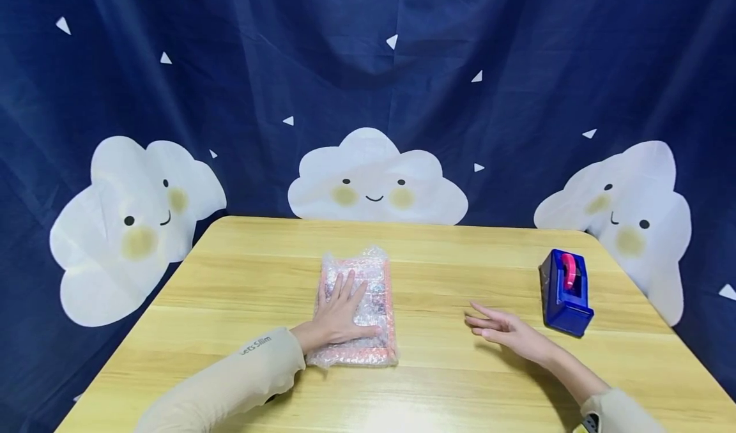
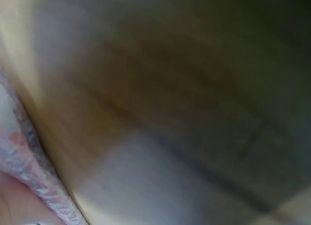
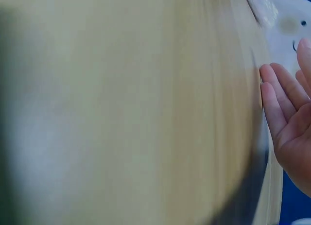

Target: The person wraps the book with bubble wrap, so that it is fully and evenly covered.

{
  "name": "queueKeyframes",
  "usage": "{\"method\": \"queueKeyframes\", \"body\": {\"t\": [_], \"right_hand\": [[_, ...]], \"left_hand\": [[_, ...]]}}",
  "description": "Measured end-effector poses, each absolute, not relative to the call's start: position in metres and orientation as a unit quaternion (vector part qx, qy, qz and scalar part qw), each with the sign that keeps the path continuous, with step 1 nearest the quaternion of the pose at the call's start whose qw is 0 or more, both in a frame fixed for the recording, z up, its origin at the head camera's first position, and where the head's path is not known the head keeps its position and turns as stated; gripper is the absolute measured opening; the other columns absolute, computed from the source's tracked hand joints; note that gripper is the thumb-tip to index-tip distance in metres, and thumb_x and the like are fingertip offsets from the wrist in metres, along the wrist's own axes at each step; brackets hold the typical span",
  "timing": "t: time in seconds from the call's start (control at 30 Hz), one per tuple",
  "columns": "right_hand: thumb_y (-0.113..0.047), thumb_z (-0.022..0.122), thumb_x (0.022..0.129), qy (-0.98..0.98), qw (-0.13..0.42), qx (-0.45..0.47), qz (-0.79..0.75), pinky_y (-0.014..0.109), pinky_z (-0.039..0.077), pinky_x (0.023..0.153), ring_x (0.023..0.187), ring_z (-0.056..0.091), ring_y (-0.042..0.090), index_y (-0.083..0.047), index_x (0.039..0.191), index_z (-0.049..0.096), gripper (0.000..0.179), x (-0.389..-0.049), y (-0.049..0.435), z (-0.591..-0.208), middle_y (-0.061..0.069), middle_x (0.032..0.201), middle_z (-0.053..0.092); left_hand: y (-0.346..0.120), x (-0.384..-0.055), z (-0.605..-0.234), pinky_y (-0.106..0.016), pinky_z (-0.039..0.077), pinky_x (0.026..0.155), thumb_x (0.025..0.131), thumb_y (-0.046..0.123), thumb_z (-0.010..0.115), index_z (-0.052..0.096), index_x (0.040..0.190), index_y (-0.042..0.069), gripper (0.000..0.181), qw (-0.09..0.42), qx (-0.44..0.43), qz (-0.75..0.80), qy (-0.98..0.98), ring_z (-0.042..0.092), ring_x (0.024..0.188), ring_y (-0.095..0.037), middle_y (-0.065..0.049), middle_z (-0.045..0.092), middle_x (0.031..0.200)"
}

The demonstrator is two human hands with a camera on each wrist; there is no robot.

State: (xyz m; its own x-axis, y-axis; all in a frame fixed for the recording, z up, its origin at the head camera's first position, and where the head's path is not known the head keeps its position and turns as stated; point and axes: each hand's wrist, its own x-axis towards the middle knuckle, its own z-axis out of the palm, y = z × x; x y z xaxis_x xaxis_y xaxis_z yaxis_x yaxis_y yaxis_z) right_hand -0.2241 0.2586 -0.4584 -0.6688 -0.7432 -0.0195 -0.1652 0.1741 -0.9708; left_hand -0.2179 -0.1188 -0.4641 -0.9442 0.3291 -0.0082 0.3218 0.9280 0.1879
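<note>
A flat rectangular bundle in bubble wrap [image 1: 376,273], with a pink-orange border showing through, lies on the wooden table [image 1: 454,382]. My left hand [image 1: 343,315] rests flat on it, fingers spread. In the left wrist view a strip of the wrapped bundle [image 2: 36,157] shows at the lower left, beside part of the hand. My right hand [image 1: 512,334] is over the table to the right of the bundle, fingers loosely extended and holding nothing. The right wrist view shows that hand [image 3: 291,118] at its right edge, palm partly turned to the camera.
A blue tape dispenser [image 1: 566,299] with a pink roll [image 1: 568,271] stands at the right of the table, beyond my right hand. Behind the table's far edge hangs a dark blue curtain [image 1: 345,88] with smiling white clouds.
</note>
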Motion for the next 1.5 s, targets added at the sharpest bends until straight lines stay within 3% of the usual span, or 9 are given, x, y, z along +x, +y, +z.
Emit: {"method": "queueKeyframes", "body": {"t": [0.13,0.27,0.37,0.57,0.73,0.9,1.03,1.2,1.5], "right_hand": [[-0.003,0.036,0.097,0.716,0.245,-0.311,-0.576,0.012,0.037,0.092,0.114,0.051,0.005,0.01,0.14,-0.001,0.058,-0.215,0.278,-0.458,0.039,0.133,0.025],[0.005,0.035,0.096,0.711,0.194,-0.332,-0.589,0.011,0.038,0.092,0.112,0.053,0.008,0.009,0.14,-0.003,0.059,-0.207,0.292,-0.456,0.011,0.136,0.043],[0.01,0.035,0.094,0.706,0.145,-0.346,-0.601,0.011,0.038,0.091,0.111,0.054,0.008,0.001,0.144,0.0,0.062,-0.201,0.3,-0.451,-0.01,0.132,0.047],[0.012,0.036,0.092,0.711,0.085,-0.328,-0.616,0.011,0.041,0.088,0.109,0.054,0.002,-0.011,0.147,0.006,0.066,-0.191,0.312,-0.433,-0.013,0.129,0.051],[0.012,0.036,0.092,0.734,0.036,-0.295,-0.611,0.012,0.044,0.085,0.105,0.057,0.001,-0.006,0.147,0.006,0.065,-0.185,0.327,-0.422,-0.016,0.126,0.053],[0.017,0.038,0.089,0.709,-0.061,-0.268,-0.649,0.015,0.049,0.077,0.094,0.063,0.004,-0.001,0.145,0.011,0.065,-0.181,0.344,-0.421,-0.011,0.121,0.059],[0.013,0.049,0.087,0.768,-0.118,-0.175,-0.604,0.01,0.049,0.069,0.083,0.062,-0.005,-0.002,0.146,0.006,0.075,-0.181,0.356,-0.421,-0.027,0.115,0.054],[0.0,0.058,0.087,0.864,-0.095,-0.093,-0.486,0.01,0.048,0.063,0.078,0.057,-0.012,-0.001,0.145,-0.002,0.084,-0.187,0.365,-0.42,-0.04,0.107,0.04],[-0.011,0.059,0.088,0.886,-0.046,-0.063,-0.457,0.02,0.049,0.059,0.074,0.056,-0.008,0.007,0.142,-0.004,0.085,-0.195,0.363,-0.419,-0.041,0.096,0.041]], "left_hand": [[-0.119,-0.218,-0.463,-0.06,-0.011,0.104,0.07,0.08,0.042,0.02,0.147,0.017,0.102,0.011,0.166,0.089,0.982,0.001,0.137,-0.039,-0.016,0.002,0.152],[-0.119,-0.218,-0.462,-0.06,-0.01,0.104,0.07,0.08,0.043,0.02,0.146,0.018,0.102,0.008,0.166,0.091,0.982,0.001,0.137,-0.038,-0.016,0.002,0.152],[-0.119,-0.219,-0.462,-0.06,-0.01,0.104,0.07,0.08,0.042,0.019,0.147,0.018,0.102,0.007,0.167,0.091,0.982,0.001,0.137,-0.038,-0.016,0.002,0.152],[-0.121,-0.219,-0.462,-0.06,-0.011,0.104,0.069,0.082,0.041,0.02,0.146,0.018,0.103,0.005,0.165,0.091,0.982,0.001,0.138,-0.038,-0.016,0.003,0.152],[-0.121,-0.219,-0.461,-0.059,-0.012,0.104,0.069,0.081,0.042,0.019,0.147,0.018,0.103,0.012,0.163,0.095,0.982,-0.001,0.138,-0.037,-0.015,0.001,0.152],[-0.12,-0.218,-0.46,-0.06,-0.012,0.104,0.069,0.081,0.042,0.019,0.147,0.018,0.103,0.013,0.165,0.091,0.982,-0.001,0.138,-0.038,-0.015,0.001,0.152],[-0.12,-0.219,-0.461,-0.06,-0.012,0.104,0.069,0.08,0.043,0.019,0.147,0.017,0.103,0.014,0.167,0.094,0.981,-0.001,0.137,-0.038,-0.016,0.002,0.152],[-0.12,-0.219,-0.463,-0.06,-0.012,0.104,0.069,0.08,0.043,0.019,0.147,0.017,0.103,0.015,0.168,0.105,0.98,-0.001,0.138,-0.038,-0.016,0.002,0.152],[-0.12,-0.219,-0.468,-0.06,-0.013,0.103,0.069,0.083,0.038,0.018,0.147,0.017,0.104,0.01,0.176,0.109,0.978,-0.001,0.138,-0.038,-0.017,0.001,0.152]]}}
